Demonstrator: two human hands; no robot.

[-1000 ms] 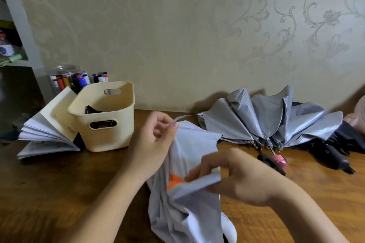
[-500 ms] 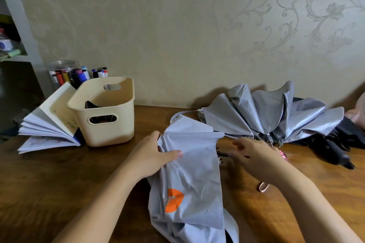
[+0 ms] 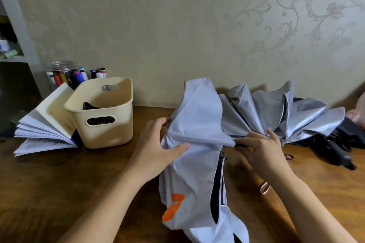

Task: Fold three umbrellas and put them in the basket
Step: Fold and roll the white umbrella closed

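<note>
Left hand (image 3: 158,144), right hand (image 3: 258,148) pinch white umbrella (image 3: 197,163) edge, apart from basket (image 3: 102,130).

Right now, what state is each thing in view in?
basket: upright, something dark inside
white umbrella: canopy loose, not folded
silver umbrella: fanned out, not folded
black umbrella: lying outside the basket
book: open, pages fanned
left hand: grips the white umbrella's canopy
right hand: pinches its edge

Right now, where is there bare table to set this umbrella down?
Bare table lies before the basket and open book, left of the left hand, and front right beyond the right hand. The white umbrella fills the centre; silver umbrella and black umbrella crowd back right.
</note>
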